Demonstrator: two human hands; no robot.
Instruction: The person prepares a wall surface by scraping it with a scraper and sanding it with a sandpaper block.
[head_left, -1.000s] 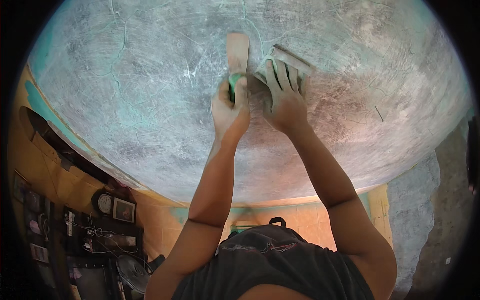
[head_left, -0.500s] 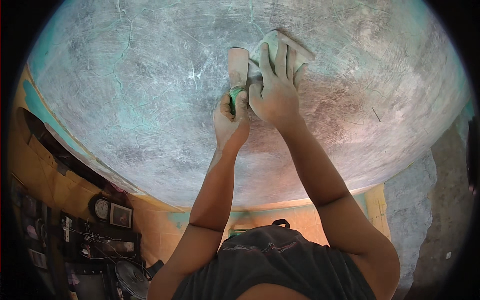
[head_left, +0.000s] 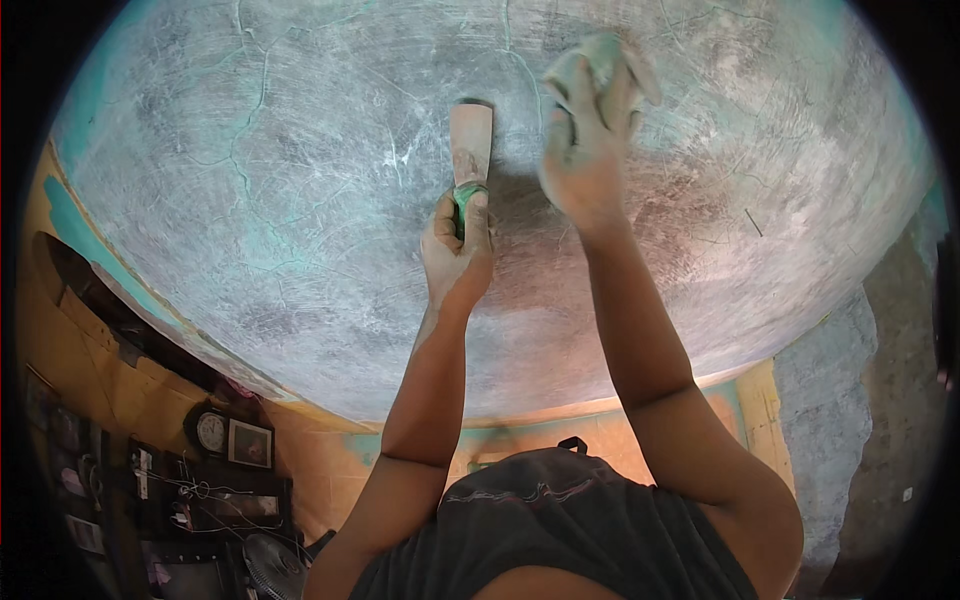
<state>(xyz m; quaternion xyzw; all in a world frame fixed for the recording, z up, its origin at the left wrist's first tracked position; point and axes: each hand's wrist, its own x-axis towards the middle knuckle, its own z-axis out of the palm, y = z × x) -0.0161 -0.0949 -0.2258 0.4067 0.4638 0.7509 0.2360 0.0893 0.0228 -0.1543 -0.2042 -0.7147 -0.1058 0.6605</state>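
Observation:
My left hand [head_left: 456, 245] is closed round the green-wrapped handle of a putty knife [head_left: 471, 138]. Its broad, dusty blade points up, close against a whitish, scratched plaster surface [head_left: 340, 200] with turquoise patches and cracks. Up and to the right, my right hand [head_left: 588, 180] holds a folded, pale greenish sheet [head_left: 600, 50], which looks like sandpaper. The fingers lie spread over that sheet against the plaster, smeared by motion. Whitish dust coats both hands.
A nail [head_left: 753, 222] sticks out of the plaster on the right. At the lower left are a round clock [head_left: 211, 431], a framed picture [head_left: 250, 443], tangled white cables [head_left: 200, 488] and a fan [head_left: 272, 565]. A grey wall [head_left: 822, 400] stands at the right.
My right hand has moved up and to the right with the folded sheet, away from the putty knife. My left hand has shifted slightly left and down, still holding the knife.

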